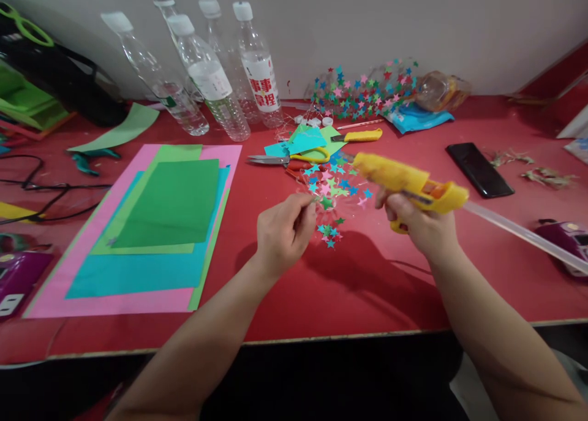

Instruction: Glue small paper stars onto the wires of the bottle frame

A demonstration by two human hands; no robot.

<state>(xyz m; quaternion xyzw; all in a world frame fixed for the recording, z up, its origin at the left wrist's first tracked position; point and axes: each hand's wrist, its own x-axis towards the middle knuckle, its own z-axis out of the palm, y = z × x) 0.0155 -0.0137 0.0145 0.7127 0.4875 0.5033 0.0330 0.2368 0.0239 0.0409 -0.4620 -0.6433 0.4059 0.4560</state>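
My left hand (285, 230) is closed, thumb and forefinger pinched together at a small green paper star (326, 203). Whether any thread or clear plastic is also in that pinch I cannot tell. Wrapped round the handle of a yellow hot glue gun (395, 174) is my right hand (420, 225). A long clear glue stick (514, 228) juts from the gun's back, and its nozzle points left, above loose paper stars (340, 182) in blue, pink and green. More small stars (328, 232) lie below the pinched one, near my left fingertips.
Behind the stars lie scissors (285, 159), a yellow utility knife (362, 136) and paper scraps (305, 141). Clear bottles (260, 78) stand at the wall. A star-covered clear object (362, 93) lies right of them. Coloured sheets (169, 203) are stacked left; a phone (479, 170) lies right.
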